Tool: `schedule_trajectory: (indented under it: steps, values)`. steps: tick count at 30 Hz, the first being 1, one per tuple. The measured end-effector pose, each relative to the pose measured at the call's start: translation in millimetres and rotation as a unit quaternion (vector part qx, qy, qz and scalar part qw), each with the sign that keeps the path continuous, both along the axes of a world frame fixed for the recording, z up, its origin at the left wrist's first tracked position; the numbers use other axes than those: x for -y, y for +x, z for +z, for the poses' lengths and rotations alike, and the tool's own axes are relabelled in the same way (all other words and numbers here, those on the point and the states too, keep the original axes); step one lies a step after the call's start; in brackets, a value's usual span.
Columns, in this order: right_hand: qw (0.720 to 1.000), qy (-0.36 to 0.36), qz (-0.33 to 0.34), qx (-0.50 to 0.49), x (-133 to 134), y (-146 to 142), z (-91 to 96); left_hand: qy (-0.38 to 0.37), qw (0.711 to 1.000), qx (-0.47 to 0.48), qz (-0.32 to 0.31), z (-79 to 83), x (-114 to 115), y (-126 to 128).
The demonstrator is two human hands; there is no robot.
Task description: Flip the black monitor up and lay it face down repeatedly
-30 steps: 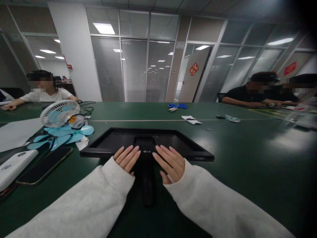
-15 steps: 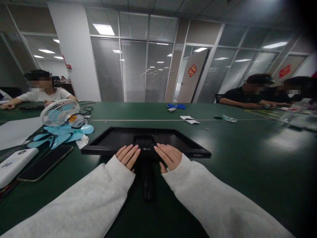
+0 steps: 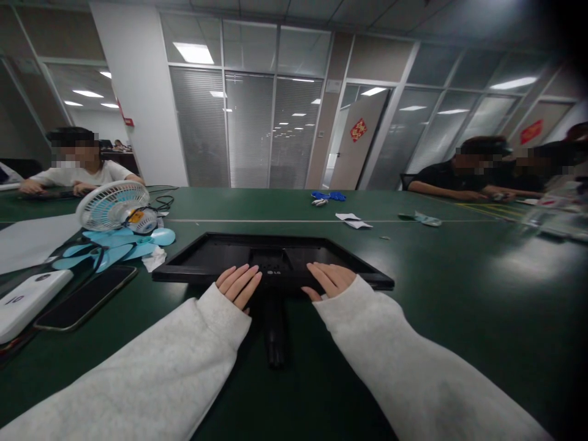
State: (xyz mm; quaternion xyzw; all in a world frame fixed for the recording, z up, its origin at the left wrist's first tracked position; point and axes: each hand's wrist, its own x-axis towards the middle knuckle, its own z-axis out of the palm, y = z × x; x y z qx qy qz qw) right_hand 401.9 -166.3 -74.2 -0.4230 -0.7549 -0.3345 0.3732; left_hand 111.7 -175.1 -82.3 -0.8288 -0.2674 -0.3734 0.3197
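Both grips open, holding nothing — left hand (image 3: pixel 239 285), right hand (image 3: pixel 331 280) flat on monitor (image 3: pixel 215 254); logo (image 3: pixel 274 273) probably "LG".

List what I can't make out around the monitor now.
Head view: monitor lies face down, screen hidden against the table.
Head view: monitor surface under left hand and right hand, covered by them.
Head view: stand arm blurs into shadow.
Head view: white box cut off by left edge.

Head camera looks forward and down, close over the table (image 3: pixel 459 288).
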Motion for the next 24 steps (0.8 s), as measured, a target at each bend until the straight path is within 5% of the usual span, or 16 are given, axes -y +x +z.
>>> schedule_trajectory:
  steps: [15, 24]
  values:
    - [0.997, -0.062, -0.043, 0.022, 1.6, 1.5, 5.2, -0.013, 0.999, -0.037, 0.033, 2.5, 8.6, -1.9]
    - [0.958, -0.229, -0.173, -0.011, -21.8, 24.9, 6.2, -0.082, 0.993, -0.076, 0.027, -12.3, -3.4, -8.1]
